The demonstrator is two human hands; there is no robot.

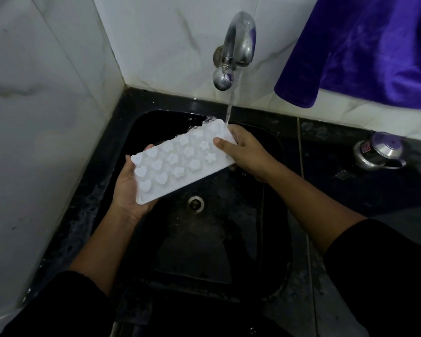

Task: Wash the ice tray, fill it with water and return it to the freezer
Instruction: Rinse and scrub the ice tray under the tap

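A white ice tray [180, 164] with heart and star shaped bumps is held over the black sink [272, 147], its underside facing up and tilted. My left hand [128, 184] grips its near left end from below. My right hand [246, 154] grips its far right end, thumb on top. Water runs from the chrome tap [238, 45] onto the tray's far corner beside my right hand and splashes off the far edge.
The sink drain [195, 203] lies below the tray. White marble wall tiles [46, 93] stand at the left and back. A purple cloth [374, 49] hangs at the upper right. A small steel lidded pot [379, 152] sits on the dark counter to the right.
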